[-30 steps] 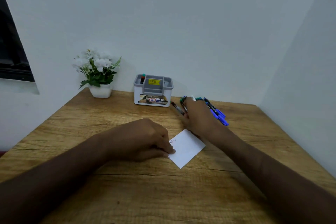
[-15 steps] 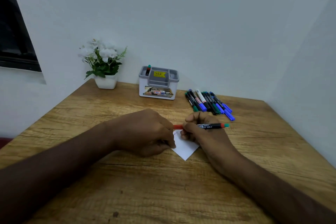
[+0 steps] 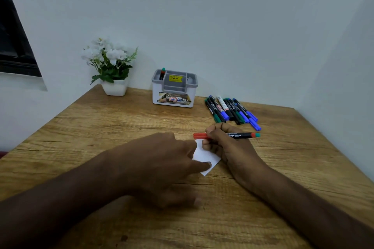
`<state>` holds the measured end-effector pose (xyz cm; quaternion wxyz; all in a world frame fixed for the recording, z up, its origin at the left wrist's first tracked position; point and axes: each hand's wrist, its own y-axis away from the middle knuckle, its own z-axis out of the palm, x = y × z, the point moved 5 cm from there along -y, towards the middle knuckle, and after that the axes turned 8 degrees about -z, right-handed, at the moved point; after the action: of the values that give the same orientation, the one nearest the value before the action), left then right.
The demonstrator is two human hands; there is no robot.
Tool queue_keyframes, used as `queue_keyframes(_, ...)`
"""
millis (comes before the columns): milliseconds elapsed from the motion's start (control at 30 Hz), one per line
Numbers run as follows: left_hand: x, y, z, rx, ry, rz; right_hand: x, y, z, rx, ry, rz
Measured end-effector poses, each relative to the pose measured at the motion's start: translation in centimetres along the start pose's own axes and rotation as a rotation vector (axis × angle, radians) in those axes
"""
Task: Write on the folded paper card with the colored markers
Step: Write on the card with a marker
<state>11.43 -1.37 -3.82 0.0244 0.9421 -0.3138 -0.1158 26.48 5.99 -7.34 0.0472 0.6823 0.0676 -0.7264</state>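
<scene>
A small white folded paper card (image 3: 204, 155) lies on the wooden table (image 3: 101, 123), mostly covered by my hands. My left hand (image 3: 162, 163) rests on the card's left side, one fingertip pressing its near corner. My right hand (image 3: 224, 143) grips a black marker with a red cap (image 3: 238, 135), held level just above the card's far edge, cap end pointing left. Several more markers (image 3: 230, 110) with blue, green and black caps lie in a loose row behind my right hand.
A grey-and-white desk organiser (image 3: 174, 91) with one marker in it stands at the back centre. A white pot of white flowers (image 3: 113, 70) sits at the back left corner. Walls close the table at the back and the right.
My right hand drew back from the marker row holding the red-capped marker and came over the card. My left hand shifted along the card, a finger now on its near corner.
</scene>
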Motion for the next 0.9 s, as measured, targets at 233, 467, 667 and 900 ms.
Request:
queue_keyframes(233, 0.4, 0.5, 0.1, -0.134, -0.073, -0.047, 0.0, -0.1, -0.1, -0.033, 0.07, -0.064)
queue_keyframes(467, -1.1, 1.2, -0.2, -0.014, 0.053, -0.034, -0.2, -0.2, -0.2, -0.06, 0.01, -0.074)
queue_keyframes(667, -1.7, 1.6, -0.5, 0.052, 0.266, -0.194, -0.8, 0.3, -0.3, -0.08, 0.004, -0.114)
queue_keyframes(900, -2.2, 0.7, -0.1, 0.244, 0.173, -0.21, -1.4, 0.7, 0.6, -0.181, 0.022, -0.258)
